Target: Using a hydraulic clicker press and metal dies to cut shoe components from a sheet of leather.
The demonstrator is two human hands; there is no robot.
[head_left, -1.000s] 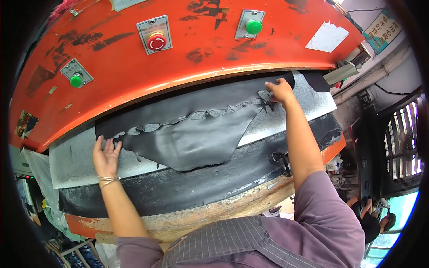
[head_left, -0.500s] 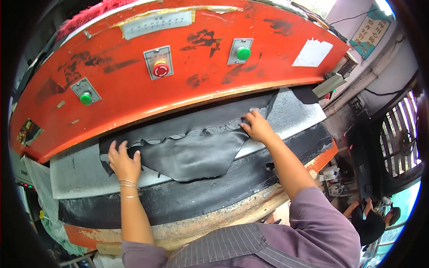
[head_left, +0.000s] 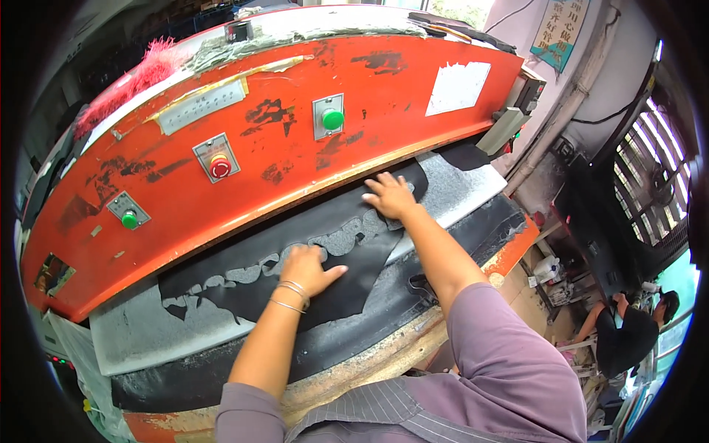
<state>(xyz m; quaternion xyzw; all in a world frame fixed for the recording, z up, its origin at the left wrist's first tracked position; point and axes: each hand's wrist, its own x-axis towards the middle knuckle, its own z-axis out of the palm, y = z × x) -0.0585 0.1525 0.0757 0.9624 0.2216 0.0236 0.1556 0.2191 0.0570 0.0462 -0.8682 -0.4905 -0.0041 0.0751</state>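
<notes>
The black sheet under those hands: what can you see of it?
The black sheet is broad, thin and leather-like, with a ragged row of rounded cut-outs showing the pale grey board beneath. It lies mostly flat, slanting up to the right in view, its near flap reaching past the board's edge over the black ledge. Its far edge is hard to make out below the orange machine front. The left hand rests by the cut-outs, the right hand farther right.

My sheet [head_left: 345, 289] was black, the board [head_left: 461, 188] was speckled grey, the machine [head_left: 284, 148] was orange-red with black smudges [head_left: 269, 113], its buttons [head_left: 333, 119] were green and red, my sleeves [head_left: 509, 347] were purple, and my dark grey apron [head_left: 354, 410] had thin pale stripes.
</notes>
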